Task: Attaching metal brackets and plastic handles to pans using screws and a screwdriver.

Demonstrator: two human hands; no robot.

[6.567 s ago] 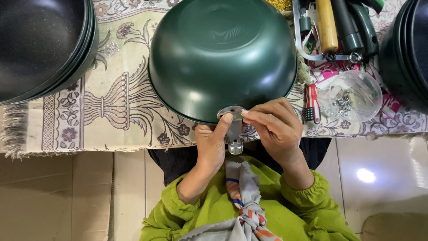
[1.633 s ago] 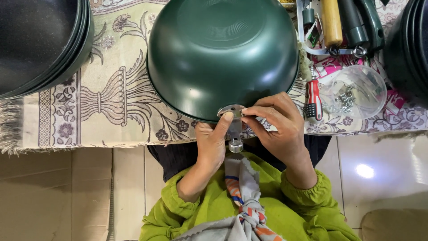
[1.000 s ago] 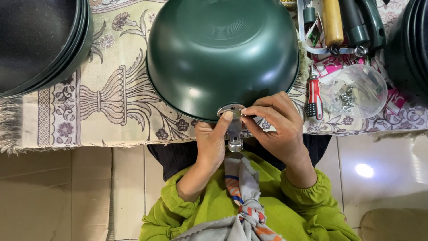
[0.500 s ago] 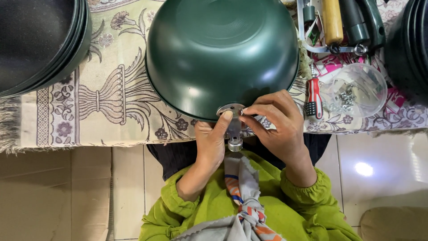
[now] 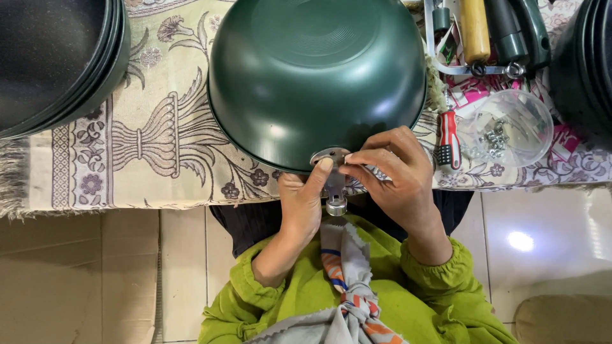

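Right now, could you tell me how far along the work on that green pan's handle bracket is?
Done: the metal bracket sits against the rim of the upturned green pan. In hand: the left hand steadies it while the right hand pinches at its plate. Left: no handle is on it; handles and the bowl of small hardware lie beside.

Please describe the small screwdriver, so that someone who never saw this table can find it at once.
Find the big green pan lying upside down on the patterned cloth. Just right of its rim, beside the clear bowl of screws, lies the screwdriver. Its red and black handle sets it apart from the longer wooden and green handles above.
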